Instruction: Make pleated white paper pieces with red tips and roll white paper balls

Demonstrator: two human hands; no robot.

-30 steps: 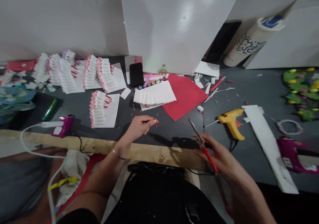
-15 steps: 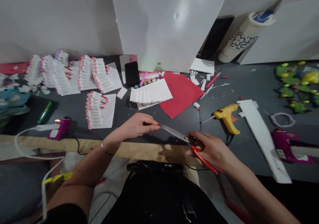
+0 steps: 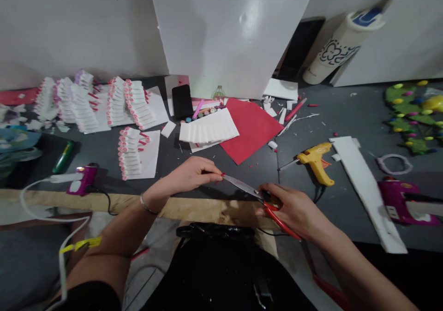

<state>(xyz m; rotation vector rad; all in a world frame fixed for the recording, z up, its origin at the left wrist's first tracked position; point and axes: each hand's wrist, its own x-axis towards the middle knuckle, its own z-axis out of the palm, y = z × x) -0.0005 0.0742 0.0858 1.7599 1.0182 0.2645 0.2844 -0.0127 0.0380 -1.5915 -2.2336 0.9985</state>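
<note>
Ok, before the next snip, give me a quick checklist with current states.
1. Scissors held in right hand: ok.
2. Red piece pinched in left hand: ok.
3. Blade tips at the red piece: ok.
4. Left fingertips well away from the blade tips: not ok, right beside them.
5. Red piece cut through: cannot tell, fingers partly hide it.
6. Glue gun apart from both hands: ok.
</note>
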